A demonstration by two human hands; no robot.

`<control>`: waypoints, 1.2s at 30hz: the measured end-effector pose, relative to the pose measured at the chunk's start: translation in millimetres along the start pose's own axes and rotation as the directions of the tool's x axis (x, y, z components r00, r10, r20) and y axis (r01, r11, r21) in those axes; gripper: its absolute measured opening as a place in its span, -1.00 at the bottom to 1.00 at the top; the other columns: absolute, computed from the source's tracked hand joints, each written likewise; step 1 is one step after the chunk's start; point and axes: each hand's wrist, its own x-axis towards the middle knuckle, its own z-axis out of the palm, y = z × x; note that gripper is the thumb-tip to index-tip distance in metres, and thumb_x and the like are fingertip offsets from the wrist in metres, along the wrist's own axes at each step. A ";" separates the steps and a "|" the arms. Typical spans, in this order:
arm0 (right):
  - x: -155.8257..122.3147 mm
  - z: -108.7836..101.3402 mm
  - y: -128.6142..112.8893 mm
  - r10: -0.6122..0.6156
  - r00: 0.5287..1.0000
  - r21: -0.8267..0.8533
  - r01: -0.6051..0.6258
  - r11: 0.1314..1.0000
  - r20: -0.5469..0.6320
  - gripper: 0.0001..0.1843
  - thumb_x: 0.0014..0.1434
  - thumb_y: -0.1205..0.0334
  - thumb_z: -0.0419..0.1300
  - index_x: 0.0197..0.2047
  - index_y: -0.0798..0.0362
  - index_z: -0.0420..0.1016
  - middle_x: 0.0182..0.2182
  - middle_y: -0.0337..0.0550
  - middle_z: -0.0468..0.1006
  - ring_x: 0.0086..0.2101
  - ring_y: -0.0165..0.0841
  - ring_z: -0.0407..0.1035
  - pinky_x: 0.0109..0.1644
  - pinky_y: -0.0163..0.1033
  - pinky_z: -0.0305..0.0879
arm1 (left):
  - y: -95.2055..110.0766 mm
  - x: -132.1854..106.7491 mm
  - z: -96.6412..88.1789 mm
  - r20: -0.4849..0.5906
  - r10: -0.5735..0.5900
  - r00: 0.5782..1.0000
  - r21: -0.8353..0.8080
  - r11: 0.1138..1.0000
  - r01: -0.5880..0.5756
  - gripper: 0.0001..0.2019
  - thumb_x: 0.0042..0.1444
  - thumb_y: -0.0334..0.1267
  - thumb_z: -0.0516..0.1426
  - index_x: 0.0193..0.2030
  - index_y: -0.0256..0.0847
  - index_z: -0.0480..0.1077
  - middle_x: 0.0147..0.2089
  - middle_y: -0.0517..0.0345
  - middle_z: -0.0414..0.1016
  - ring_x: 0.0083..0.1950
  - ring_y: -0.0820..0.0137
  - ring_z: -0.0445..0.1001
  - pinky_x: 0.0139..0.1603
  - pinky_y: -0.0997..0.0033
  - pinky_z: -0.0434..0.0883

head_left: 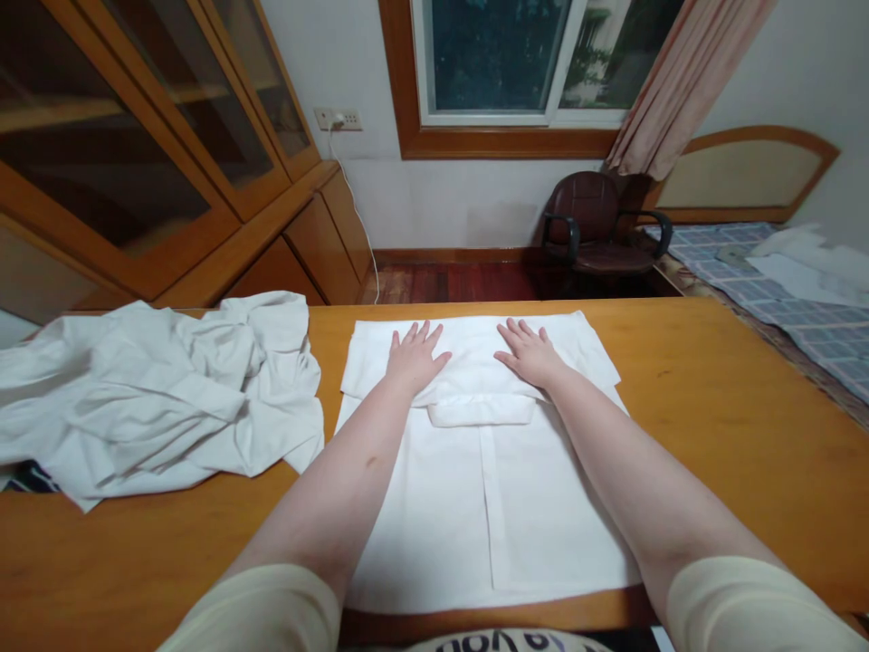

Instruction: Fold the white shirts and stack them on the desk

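Note:
A white shirt (489,489) lies flat on the wooden table (733,407), partly folded, with its far part turned back over itself and a collar showing at the middle. My left hand (414,356) rests palm down on the folded far part, fingers spread. My right hand (529,353) lies flat beside it on the same fold, fingers stretched out. Both hands press on the cloth and grip nothing.
A crumpled heap of white clothes (163,389) sits on the table's left side. Beyond the table are a wooden glass-door cabinet (169,154), a dark office chair (597,231), a window and a bed (801,290) with white cloth at the right.

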 end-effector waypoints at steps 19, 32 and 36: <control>6.1 7.3 73.4 0.387 0.919 0.071 -0.382 0.921 -0.079 -0.03 0.19 -0.31 -0.23 0.37 0.35 -0.07 0.34 0.22 -0.04 0.32 -0.04 -0.23 0.31 0.07 -0.17 | -72.4 -8.7 -4.9 0.031 -0.473 0.880 -0.088 0.876 0.474 -0.14 0.12 0.28 -0.23 0.42 -0.28 -0.16 0.46 -0.13 -0.32 0.45 0.04 -0.30 0.37 -0.08 -0.18; -6.0 -15.4 15.4 0.152 0.956 0.037 -0.147 0.988 -0.252 -0.16 0.23 -0.19 -0.09 0.37 0.26 -0.02 0.36 0.26 -0.17 0.32 0.03 -0.29 0.28 0.25 -0.32 | -14.3 -17.8 -24.8 -0.271 -0.127 0.954 0.045 0.989 0.144 -0.36 0.24 0.02 -0.17 0.39 -0.26 -0.02 0.45 -0.03 -0.14 0.45 0.06 -0.34 0.36 -0.15 -0.30; -8.0 -9.5 -23.3 -0.236 0.969 0.095 0.243 0.965 -0.077 -0.25 0.26 -0.16 -0.11 0.38 0.09 -0.02 0.36 0.07 -0.10 0.33 -0.14 -0.22 0.32 0.10 -0.22 | 17.7 -17.8 -14.5 -0.071 0.169 0.983 0.050 0.985 -0.165 -0.42 0.25 0.00 -0.13 0.38 -0.05 0.00 0.45 0.13 -0.13 0.45 0.17 -0.27 0.38 -0.07 -0.29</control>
